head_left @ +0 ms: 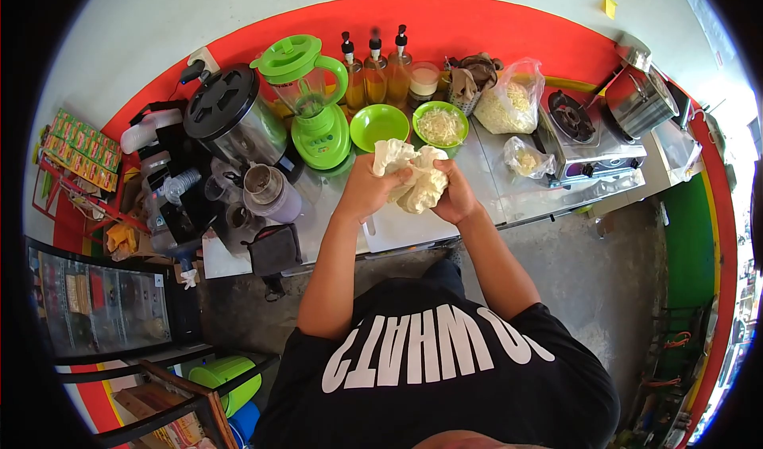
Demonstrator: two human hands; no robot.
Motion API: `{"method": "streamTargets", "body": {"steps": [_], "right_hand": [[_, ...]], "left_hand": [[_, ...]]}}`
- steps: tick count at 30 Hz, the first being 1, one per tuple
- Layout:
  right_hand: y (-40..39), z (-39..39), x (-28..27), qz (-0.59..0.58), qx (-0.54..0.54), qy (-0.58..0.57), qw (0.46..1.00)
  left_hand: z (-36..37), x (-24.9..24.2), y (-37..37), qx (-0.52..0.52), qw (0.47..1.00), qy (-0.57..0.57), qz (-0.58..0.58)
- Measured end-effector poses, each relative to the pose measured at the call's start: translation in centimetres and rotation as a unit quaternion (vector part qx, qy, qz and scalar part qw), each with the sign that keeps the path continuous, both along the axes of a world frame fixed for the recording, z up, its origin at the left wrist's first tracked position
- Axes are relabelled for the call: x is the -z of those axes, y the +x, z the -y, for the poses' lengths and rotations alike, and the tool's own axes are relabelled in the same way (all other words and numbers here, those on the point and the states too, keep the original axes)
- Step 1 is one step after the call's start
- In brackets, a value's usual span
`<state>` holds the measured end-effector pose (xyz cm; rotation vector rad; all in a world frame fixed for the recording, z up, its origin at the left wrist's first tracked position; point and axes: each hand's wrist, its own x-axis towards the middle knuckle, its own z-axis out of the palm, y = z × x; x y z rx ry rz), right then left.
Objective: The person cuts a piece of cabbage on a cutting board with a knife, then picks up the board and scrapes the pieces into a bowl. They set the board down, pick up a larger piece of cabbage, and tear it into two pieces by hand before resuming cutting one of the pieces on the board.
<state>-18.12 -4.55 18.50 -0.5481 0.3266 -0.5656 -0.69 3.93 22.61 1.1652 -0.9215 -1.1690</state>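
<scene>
i grip a cabbage [415, 175] in both hands [367, 188] [455, 195], fingers closed, above the desk [493, 183]. one bowl [440, 125] already holds shreds; most of the cabbage looks whole.

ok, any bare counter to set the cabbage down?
Yes: the white board under both hands, and the steel counter between it and the gas stove. Left of the green blender it's packed with jugs and cups; the back row holds bowls and bottles.

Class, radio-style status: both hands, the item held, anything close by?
Left hand and right hand both gripping pale cabbage. Held above white board. Green bowls just behind, not touching.
</scene>
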Motion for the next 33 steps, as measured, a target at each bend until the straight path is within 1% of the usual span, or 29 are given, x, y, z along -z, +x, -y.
{"method": "streamTargets", "body": {"steps": [1,3,7,10,12,13,14,15,16,18,20,21,22,24,25,26,28,29,31,33], "right_hand": [[-0.1,0.0,0.3,0.0,0.0,0.001,1.0],[-0.3,0.1,1.0,0.013,-0.008,0.026,1.0],[-0.4,0.1,1.9,0.026,-0.036,0.031,0.999],[-0.3,-0.4,2.2,0.01,-0.038,0.014,0.999],[-0.3,-0.3,2.0,-0.004,-0.089,0.014,0.996],[-0.2,-0.2,2.2,-0.005,-0.095,0.013,0.995],[0.0,-0.1,2.5,-0.034,-0.079,0.024,0.996],[0.3,0.0,2.8,-0.062,-0.064,0.035,0.995],[0.6,0.0,3.2,-0.063,-0.069,0.038,0.995],[1.3,-0.2,3.7,-0.124,-0.027,0.006,0.992],[1.9,-0.2,3.6,-0.118,-0.06,0.002,0.991],[2.3,-0.3,3.3,-0.11,-0.086,-0.006,0.99],[2.8,-0.7,3.0,-0.112,-0.095,-0.005,0.989],[4.3,-1.9,1.7,-0.145,-0.045,-0.098,0.984],[4.6,-1.9,1.8,-0.165,-0.05,-0.11,0.979],[4.9,-1.9,1.9,-0.166,-0.056,-0.111,0.978],[5.4,-2.0,2.3,-0.236,-0.02,-0.13,0.963],[5.6,-2.2,2.4,-0.236,-0.025,-0.13,0.963],[6.0,-2.4,2.4,-0.243,-0.023,-0.165,0.956],[6.5,-3.1,1.3,-0.257,-0.018,-0.163,0.952]], "left_hand": [[-0.1,0.0,0.0,0.0,1.0,0.001,0.0],[-0.3,0.1,0.0,0.02,0.999,0.02,-0.038],[-0.6,1.3,0.2,0.023,0.996,0.01,-0.085],[-0.8,2.3,0.7,0.003,0.993,0.008,-0.119],[-1.0,2.5,1.2,-0.078,0.985,-0.005,-0.157],[-1.4,2.4,2.1,-0.082,0.985,-0.009,-0.151],[-1.7,2.3,2.8,-0.088,0.984,-0.011,-0.152],[-2.0,2.1,3.4,-0.119,0.985,-0.014,-0.124],[-2.4,2.0,3.8,-0.149,0.984,-0.014,-0.098],[-3.0,1.7,3.9,-0.161,0.983,-0.015,-0.088],[-3.5,2.0,3.9,-0.105,0.994,0.017,0.024],[-3.7,2.2,3.5,-0.114,0.993,0.019,0.021],[-3.9,2.3,3.0,-0.098,0.995,0.005,0.022],[-4.1,2.6,2.0,-0.066,0.997,-0.027,0.024],[-4.0,3.5,1.8,-0.093,0.995,-0.024,0.013],[-4.3,3.5,2.1,-0.099,0.995,-0.023,0.012],[-4.9,3.3,2.9,-0.103,0.994,0.011,0.032],[-5.2,3.5,3.1,-0.107,0.994,0.012,0.031],[-5.6,4.2,3.4,-0.117,0.993,0.023,-0.002],[-5.8,4.4,3.4,-0.136,0.99,0.027,0.02]]}}
